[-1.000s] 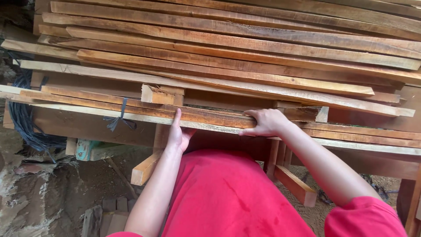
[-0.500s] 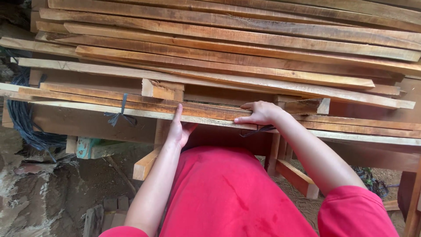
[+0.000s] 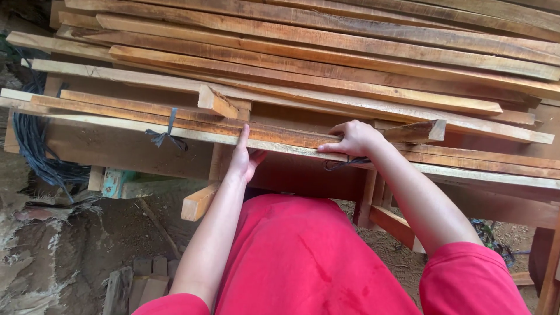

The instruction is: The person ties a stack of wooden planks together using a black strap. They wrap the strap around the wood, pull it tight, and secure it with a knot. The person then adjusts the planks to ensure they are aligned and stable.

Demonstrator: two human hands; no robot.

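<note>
A stack of long rough wooden slats (image 3: 326, 64) lies across a workbench in front of me. My left hand (image 3: 244, 157) presses flat against the near edge of the lowest slats (image 3: 146, 119), fingers pointing up and thumb spread. My right hand (image 3: 353, 139) rests on top of the same front slats, fingers curled over their edge beside a short wooden block (image 3: 415, 130). A dark strap (image 3: 344, 165) hangs just under the right hand. My red shirt (image 3: 291, 256) fills the lower middle.
A short wood offcut (image 3: 216, 102) sits on the slats above my left hand. A black cord knot (image 3: 166, 135) ties the slats at left. Coiled black cable (image 3: 35, 151) hangs at far left. Bricks (image 3: 137, 280) lie on the dirt floor below.
The view has shifted slightly; my right hand has slid a little left and up along the front slats. My left hand stays pressed on the edge.
</note>
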